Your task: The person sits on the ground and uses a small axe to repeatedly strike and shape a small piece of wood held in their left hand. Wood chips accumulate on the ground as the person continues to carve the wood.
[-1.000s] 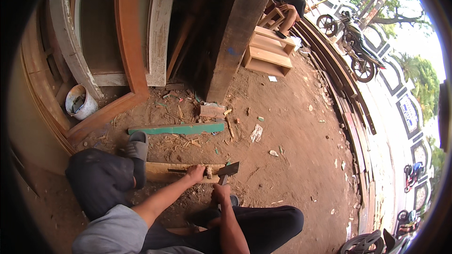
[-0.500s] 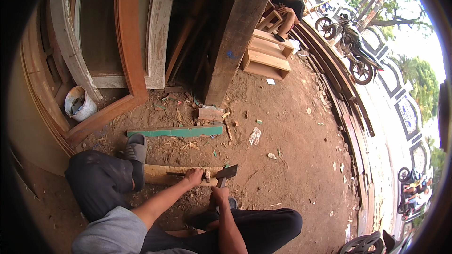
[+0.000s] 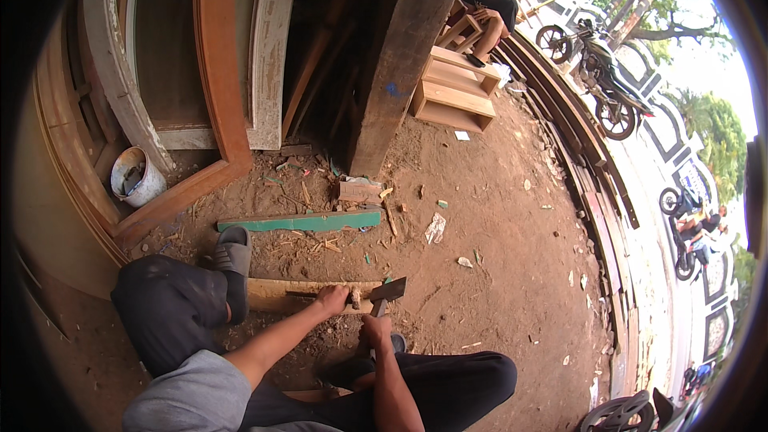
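My left hand [image 3: 331, 301] is closed around a narrow dark tool [image 3: 300, 294], probably a chisel, lying along a pale, worn wooden board [image 3: 268, 294] on the dirt. A frayed light wooden end [image 3: 356, 298] sticks out at its right. My right hand [image 3: 374, 332] grips the handle of a hatchet-like tool with a broad dark metal head [image 3: 388, 289], just right of that end. My sandalled left foot [image 3: 232, 248] is by the board's left end.
A green plank [image 3: 296, 222] lies ahead among scraps. Door frames [image 3: 220, 64], a white bucket [image 3: 138, 176] and a post [image 3: 392, 72] stand ahead-left. Another person [image 3: 492, 8] sits by wooden boxes [image 3: 456, 92]. Stacked planks [image 3: 600, 192] edge the road; motorbikes [image 3: 596, 72] are at right.
Both my hands and their tools stay in nearly the same place over the board. On the road at the right, motorbikes with riders have moved up through the view.
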### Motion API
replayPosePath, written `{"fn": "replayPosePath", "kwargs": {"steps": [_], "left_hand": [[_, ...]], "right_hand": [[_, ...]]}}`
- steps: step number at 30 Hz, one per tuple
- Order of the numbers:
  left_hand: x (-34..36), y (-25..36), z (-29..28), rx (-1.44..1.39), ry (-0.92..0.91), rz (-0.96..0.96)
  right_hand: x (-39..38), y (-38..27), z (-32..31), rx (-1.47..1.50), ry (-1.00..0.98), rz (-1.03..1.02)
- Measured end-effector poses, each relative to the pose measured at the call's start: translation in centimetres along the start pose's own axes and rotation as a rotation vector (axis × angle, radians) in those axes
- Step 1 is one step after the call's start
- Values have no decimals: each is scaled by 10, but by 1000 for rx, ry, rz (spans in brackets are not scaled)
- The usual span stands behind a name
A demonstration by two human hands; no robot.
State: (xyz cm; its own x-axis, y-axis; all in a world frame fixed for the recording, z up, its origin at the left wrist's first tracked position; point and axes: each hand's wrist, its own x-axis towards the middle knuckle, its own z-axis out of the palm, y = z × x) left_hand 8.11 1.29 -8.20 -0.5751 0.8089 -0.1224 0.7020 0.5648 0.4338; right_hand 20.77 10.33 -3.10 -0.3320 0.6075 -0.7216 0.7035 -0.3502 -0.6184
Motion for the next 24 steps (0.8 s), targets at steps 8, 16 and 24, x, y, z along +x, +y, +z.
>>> {"fn": "replayPosePath", "kwargs": {"steps": [8,16,24], "left_hand": [[0,1,-4,50,-66,-10],[-4,8,-13,-1,-166,-47],[-3,-1,-1,18,-4,-14]], "right_hand": [[-7,-6,-2,-17,-10,2],[-4,-3,-1,-9,0,-1],[-7,-6,-1,22,7,-6]]}}
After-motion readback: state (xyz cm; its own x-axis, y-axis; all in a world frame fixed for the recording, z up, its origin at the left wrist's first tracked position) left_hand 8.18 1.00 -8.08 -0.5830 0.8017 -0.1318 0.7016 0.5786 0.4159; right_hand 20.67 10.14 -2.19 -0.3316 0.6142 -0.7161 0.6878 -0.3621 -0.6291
